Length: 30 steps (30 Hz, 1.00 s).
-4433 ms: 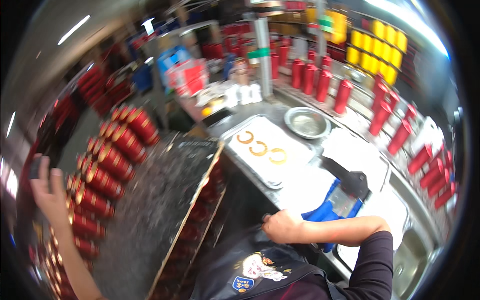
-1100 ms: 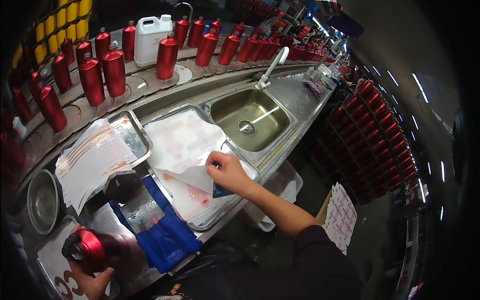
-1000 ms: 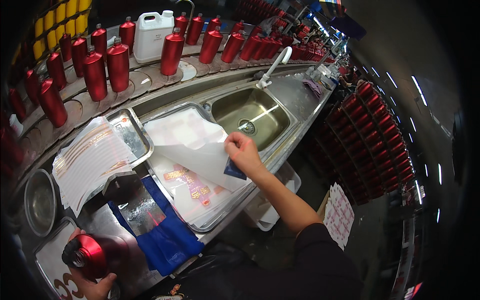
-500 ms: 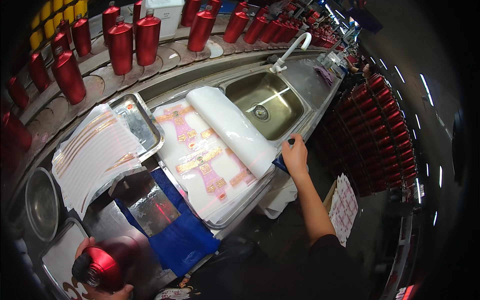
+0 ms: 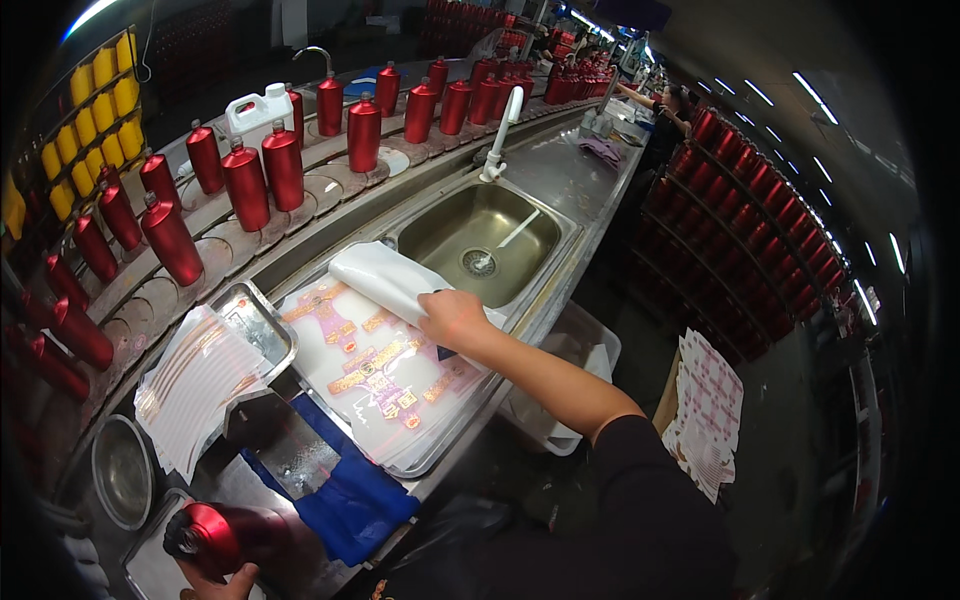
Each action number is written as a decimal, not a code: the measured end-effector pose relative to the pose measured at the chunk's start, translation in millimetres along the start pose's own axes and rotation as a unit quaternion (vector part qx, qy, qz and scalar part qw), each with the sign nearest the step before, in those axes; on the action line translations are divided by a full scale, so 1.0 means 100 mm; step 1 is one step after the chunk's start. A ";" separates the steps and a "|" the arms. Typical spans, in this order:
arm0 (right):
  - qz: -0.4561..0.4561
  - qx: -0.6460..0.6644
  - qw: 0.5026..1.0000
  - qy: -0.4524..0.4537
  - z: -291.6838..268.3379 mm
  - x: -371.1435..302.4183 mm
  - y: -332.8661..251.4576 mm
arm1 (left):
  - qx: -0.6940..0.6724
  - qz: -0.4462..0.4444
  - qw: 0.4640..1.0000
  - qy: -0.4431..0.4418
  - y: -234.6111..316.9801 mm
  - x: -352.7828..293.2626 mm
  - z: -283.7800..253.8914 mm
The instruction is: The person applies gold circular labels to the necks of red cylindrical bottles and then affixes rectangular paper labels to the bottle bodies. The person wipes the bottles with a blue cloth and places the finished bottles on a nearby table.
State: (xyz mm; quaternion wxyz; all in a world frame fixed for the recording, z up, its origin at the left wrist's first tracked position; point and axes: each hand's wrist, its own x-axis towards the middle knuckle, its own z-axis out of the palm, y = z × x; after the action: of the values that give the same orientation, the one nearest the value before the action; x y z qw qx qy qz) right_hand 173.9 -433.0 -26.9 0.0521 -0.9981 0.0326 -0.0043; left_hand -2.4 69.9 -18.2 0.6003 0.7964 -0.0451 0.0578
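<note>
**One head camera, looking down at the counter**

I see only one view; it looks from the head steeply down, close over the steel counter (image 5: 560,180); the sink (image 5: 480,235) lies ahead, the shelves (image 5: 760,220) to the right; edges bend strongly.

Dim hall – ceiling strip lights streak far right of the grip; glare glints on the steel sink (image 5: 487,233) beside it. Edges bend and blacken, corners soft.

A long steel counter (image 5: 560,175) with a sunken sink (image 5: 480,235) and white tap (image 5: 498,135) curves away. Racks of red bottles (image 5: 740,215) line the dim aisle under ceiling strip lights (image 5: 815,90).
</note>
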 end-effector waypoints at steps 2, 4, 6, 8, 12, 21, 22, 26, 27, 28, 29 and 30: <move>-0.027 -0.017 0.997 0.067 -0.07 -0.04 0.04 | -0.038 -0.005 0.999 0.014 -0.04 0.00 -0.01; -0.058 -0.023 0.988 0.144 -0.18 -0.08 0.04 | -0.091 0.004 0.996 0.013 -0.06 0.00 -0.02; -0.034 -0.018 0.986 0.163 -0.32 -0.13 0.06 | -0.080 0.022 0.997 -0.003 -0.09 0.02 -0.03; -0.020 0.012 0.977 0.213 -0.47 -0.19 0.12 | -0.092 0.020 0.996 -0.011 -0.12 0.06 -0.05; 0.021 0.216 0.932 0.292 -0.70 -0.44 0.55 | -0.101 0.066 0.993 -0.012 -0.24 0.12 -0.08; 0.286 0.625 0.519 0.508 0.09 -2.04 2.77 | -0.106 -0.009 0.993 0.058 -0.24 -0.01 -0.07; 0.323 0.605 0.518 0.511 0.34 -2.21 3.00 | -0.102 -0.007 0.993 0.055 -0.20 -0.01 -0.06; 0.414 0.440 0.688 0.403 1.39 -2.61 3.50 | -0.081 0.000 0.996 0.044 -0.12 0.04 0.01; 0.496 0.326 0.737 0.322 1.57 -2.61 3.50 | -0.076 0.028 0.996 0.045 -0.11 0.06 0.04; 0.481 0.293 0.764 0.316 1.67 -2.57 3.46 | -0.064 0.056 0.996 0.040 -0.10 0.05 0.05; 0.491 0.264 0.778 0.291 1.71 -2.51 3.36 | -0.057 0.077 0.994 0.043 -0.09 0.03 0.08; 0.521 0.233 0.778 0.263 1.66 -2.35 3.22 | -0.062 0.077 0.994 0.043 -0.07 0.00 0.11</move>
State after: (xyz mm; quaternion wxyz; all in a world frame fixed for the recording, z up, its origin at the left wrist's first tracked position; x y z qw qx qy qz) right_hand -79.1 -719.4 -227.1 0.2671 -0.7463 0.5579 -0.2459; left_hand -0.5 61.2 -28.2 0.6434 0.7489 -0.0834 0.1352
